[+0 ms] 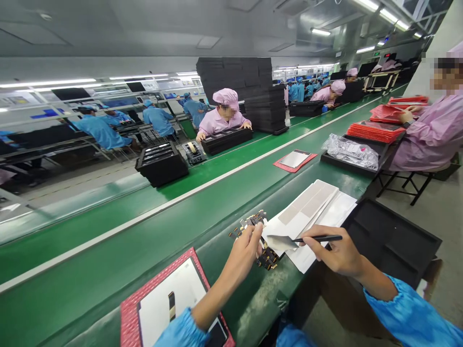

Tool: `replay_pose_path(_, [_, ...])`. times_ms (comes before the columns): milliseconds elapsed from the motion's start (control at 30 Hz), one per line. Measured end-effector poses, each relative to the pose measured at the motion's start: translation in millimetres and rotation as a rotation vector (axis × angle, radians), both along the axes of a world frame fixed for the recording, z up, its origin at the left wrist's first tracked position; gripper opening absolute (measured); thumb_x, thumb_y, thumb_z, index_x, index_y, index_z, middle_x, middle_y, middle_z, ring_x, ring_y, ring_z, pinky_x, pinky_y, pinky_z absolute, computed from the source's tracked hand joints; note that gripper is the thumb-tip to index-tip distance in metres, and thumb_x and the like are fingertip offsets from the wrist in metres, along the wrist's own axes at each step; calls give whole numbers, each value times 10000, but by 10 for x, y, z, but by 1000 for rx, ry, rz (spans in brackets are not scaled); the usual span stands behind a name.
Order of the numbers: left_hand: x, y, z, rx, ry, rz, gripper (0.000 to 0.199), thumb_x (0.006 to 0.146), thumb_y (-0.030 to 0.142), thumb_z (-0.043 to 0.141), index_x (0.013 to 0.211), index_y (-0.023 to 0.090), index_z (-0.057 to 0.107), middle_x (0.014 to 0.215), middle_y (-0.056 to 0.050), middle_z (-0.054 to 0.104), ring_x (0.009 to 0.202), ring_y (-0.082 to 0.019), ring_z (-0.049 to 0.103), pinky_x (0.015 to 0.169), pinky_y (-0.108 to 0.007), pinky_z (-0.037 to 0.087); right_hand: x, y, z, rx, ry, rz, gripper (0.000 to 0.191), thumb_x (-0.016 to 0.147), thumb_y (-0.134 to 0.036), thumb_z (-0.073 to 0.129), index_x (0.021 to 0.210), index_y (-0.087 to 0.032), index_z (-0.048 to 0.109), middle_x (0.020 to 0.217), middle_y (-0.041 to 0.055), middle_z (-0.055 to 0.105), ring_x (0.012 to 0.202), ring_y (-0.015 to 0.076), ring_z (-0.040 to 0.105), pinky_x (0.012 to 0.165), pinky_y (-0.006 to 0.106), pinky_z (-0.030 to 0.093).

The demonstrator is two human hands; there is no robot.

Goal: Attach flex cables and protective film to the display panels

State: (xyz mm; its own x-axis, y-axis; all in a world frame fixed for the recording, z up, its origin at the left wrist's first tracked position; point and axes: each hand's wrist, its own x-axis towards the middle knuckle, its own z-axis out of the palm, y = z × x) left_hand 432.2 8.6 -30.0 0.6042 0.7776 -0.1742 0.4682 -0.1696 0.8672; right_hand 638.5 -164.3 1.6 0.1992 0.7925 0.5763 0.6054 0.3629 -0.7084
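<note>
In the head view my right hand (336,250) grips the thin black handle of a small scraper-like tool with a flat, pale, widening blade (282,242). The blade points left toward my left hand (248,246), over the corner of some white sheets (307,202). My left fingers are pinched together beside the blade's tip; whatever is between them is hidden. Under and around that hand lies a pile of small black flex cables (267,258) with gold-coloured ends. Grey rectangular patches (309,202) cover part of the top sheet.
A flat panel on red bubble wrap (130,308), a black-and-gold strip on it, lies front left. Farther up the green bench is another red-wrapped panel (294,159). A black tray (390,241) stands at right. Co-workers sit across the belt and at right.
</note>
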Motion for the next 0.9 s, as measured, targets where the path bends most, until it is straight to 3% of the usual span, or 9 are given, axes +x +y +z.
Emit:
replay_pose_path(133, [-575, -240, -51, -167, 52, 46, 665, 715, 898, 447, 865, 260, 554, 443, 75, 529, 357, -96, 460, 384, -224, 351, -309, 159, -59, -6, -24, 118, 198, 877, -194, 664, 1000, -328, 741, 831, -34, 787, 687, 182, 768, 630, 256, 633])
replay_pose_path(233, [-897, -394, -90, -274, 57, 103, 654, 684, 892, 493, 857, 262, 505, 434, 94, 526, 298, -70, 391, 341, -202, 295, -539, 260, -88, -40, -15, 186, 210, 891, -194, 639, 1006, -342, 734, 818, -44, 783, 619, 169, 753, 599, 255, 629])
replay_pose_path(433, [-1350, -677, -107, -443, -124, 190, 600, 688, 819, 589, 858, 250, 495, 432, 114, 483, 288, -33, 299, 315, -180, 219, -905, 402, -158, -36, 31, 280, 172, 882, -205, 648, 977, -310, 745, 754, -24, 771, 552, 171, 736, 557, 268, 633])
replay_pose_path(633, [-1647, -887, -172, -457, -264, 349, 534, 705, 730, 667, 830, 233, 518, 445, 115, 430, 339, -16, 298, 361, -169, 250, -1142, 487, -316, -121, 134, 279, 142, 857, -263, 665, 963, -289, 756, 701, -13, 762, 311, 107, 577, 323, 233, 506])
replay_pose_path(767, [-1860, -1067, -228, -380, -295, 452, 470, 751, 706, 655, 778, 250, 539, 476, 70, 429, 396, -41, 348, 419, -205, 268, -1318, 561, -476, -229, 190, 292, 134, 888, -301, 631, 950, -272, 747, 441, -57, 609, 476, 176, 729, 471, 230, 589])
replay_pose_path(833, [-1958, -1165, -275, -311, -263, 519, 455, 775, 710, 623, 752, 262, 547, 491, 48, 411, 425, -63, 350, 443, -229, 267, -1421, 589, -573, -302, 225, 318, 134, 904, -326, 620, 929, -266, 737, 394, -66, 567, 591, 201, 786, 547, 225, 616])
replay_pose_path(900, [-2039, -1255, -327, -232, -179, 587, 451, 786, 719, 594, 745, 271, 568, 514, 24, 422, 462, -90, 382, 474, -253, 275, -1520, 607, -664, -387, 256, 351, 159, 911, -369, 619, 908, -254, 729, 403, -62, 583, 570, 198, 777, 510, 218, 598])
